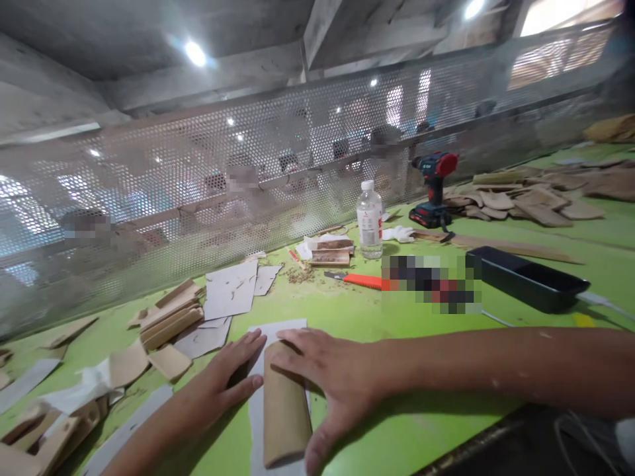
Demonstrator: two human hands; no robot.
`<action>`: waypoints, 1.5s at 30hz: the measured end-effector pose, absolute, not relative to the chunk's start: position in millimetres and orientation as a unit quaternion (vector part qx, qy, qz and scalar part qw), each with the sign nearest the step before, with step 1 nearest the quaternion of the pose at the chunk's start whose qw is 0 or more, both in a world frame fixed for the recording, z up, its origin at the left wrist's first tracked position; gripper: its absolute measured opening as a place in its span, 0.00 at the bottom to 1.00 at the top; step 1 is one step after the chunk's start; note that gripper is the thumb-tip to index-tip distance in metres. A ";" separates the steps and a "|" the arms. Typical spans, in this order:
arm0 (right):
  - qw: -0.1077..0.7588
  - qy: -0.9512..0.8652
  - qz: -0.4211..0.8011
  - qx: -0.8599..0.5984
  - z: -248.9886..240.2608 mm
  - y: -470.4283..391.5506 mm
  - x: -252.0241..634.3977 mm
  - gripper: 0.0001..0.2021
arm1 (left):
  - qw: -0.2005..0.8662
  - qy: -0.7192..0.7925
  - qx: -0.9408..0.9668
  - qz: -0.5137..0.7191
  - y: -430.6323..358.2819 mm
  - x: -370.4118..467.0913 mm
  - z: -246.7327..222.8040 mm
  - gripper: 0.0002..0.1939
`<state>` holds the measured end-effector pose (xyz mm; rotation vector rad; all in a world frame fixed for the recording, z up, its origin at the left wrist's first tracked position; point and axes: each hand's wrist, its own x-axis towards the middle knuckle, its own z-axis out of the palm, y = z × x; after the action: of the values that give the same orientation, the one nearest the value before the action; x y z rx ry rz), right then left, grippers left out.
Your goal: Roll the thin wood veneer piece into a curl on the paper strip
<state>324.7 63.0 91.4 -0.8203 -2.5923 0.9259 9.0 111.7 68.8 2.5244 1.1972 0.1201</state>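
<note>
A curved, tan piece of bamboo [286, 416] lies rounded side up on a sheet of white paper [256, 406]. My right hand [325, 373] spans it, fingers over its far end and thumb at its near right edge, gripping it against the table. To the left, my left hand [238, 370] is open and empty. Its fingertips rest at the paper's left edge, and its thumb is close to the bamboo's side. The underside of the bamboo is hidden.
Bamboo offcuts [171, 320] and paper sheets [231, 291] litter the left of the green table. Ahead are a water bottle [370, 221], an orange-handled saw [362, 282] and a cordless drill [432, 188]. A black tray [526, 281] stands right, before a perforated screen [198, 205].
</note>
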 end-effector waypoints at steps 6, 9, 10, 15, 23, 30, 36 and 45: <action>0.172 -0.889 0.315 -0.283 84.0 63.9 316.0 0.61 | 0.159 0.418 0.894 0.032 102.5 9.8 76.2 0.34; 0.189 -0.897 0.292 -0.275 77.8 65.5 314.1 0.59 | 0.186 0.410 0.892 -0.031 95.5 9.9 86.9 0.49; 0.189 -0.901 0.284 -0.269 76.3 67.3 314.3 0.59 | 0.190 0.409 0.891 -0.042 94.0 9.9 89.4 0.51; 0.157 -0.914 0.254 -0.275 78.1 79.7 318.1 0.57 | 0.191 0.393 0.898 -0.045 93.2 9.9 89.9 0.52; 0.177 -0.909 0.259 -0.276 81.3 76.6 315.0 0.49 | 0.201 0.425 0.881 -0.054 93.3 12.0 88.9 0.54; 0.212 -0.923 0.199 -0.252 77.2 79.0 315.9 0.45 | 0.204 0.421 0.882 -0.055 88.6 22.4 91.8 0.54; 0.204 -0.923 0.175 -0.276 79.7 79.9 318.9 0.42 | 0.201 0.428 0.879 -0.059 89.7 27.9 90.5 0.53; 0.207 -0.935 0.186 -0.221 80.2 81.2 320.9 0.39 | 0.211 0.406 0.888 -0.053 92.3 24.0 85.5 0.53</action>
<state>320.9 81.2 80.2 -0.6149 -2.6029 0.5178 24.0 92.3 85.5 2.4677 1.1275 -0.1460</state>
